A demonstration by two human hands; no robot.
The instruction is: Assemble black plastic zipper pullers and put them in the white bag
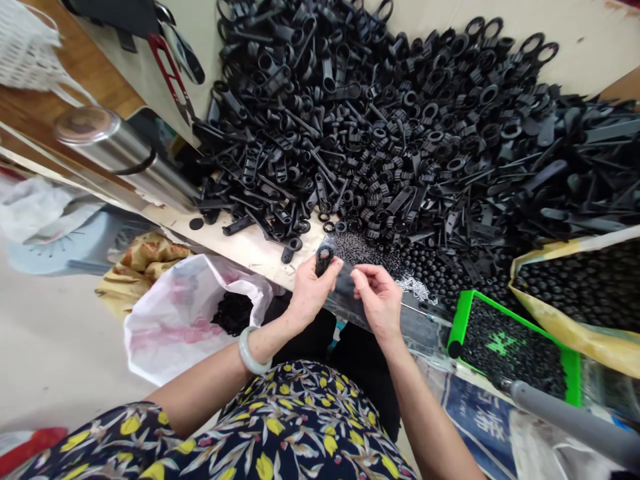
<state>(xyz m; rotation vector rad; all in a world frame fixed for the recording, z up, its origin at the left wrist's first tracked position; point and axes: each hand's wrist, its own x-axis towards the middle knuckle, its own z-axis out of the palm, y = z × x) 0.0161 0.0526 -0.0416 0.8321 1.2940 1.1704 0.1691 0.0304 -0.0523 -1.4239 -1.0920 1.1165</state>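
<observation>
My left hand (313, 288) is closed around a black plastic part with a ring-shaped end (324, 259), whose ring points away from me. A pale bangle (253, 351) sits on the left wrist. Just to the right, my right hand (379, 297) has its thumb and forefinger pinched together; whatever is between them is too small to make out. Both hands hover at the table's near edge, a short gap apart. Beyond them lie tiny dark pieces (357, 252) and a little pile of small silvery pins (416, 289).
A large heap of black plastic parts (350, 113) covers the table's back. At left stand a steel flask (133, 157) and, lower, a white bag (170, 320). On the right are a green tray (463, 317), a yellow-edged sack (565, 300) and a grey-handled tool (565, 413).
</observation>
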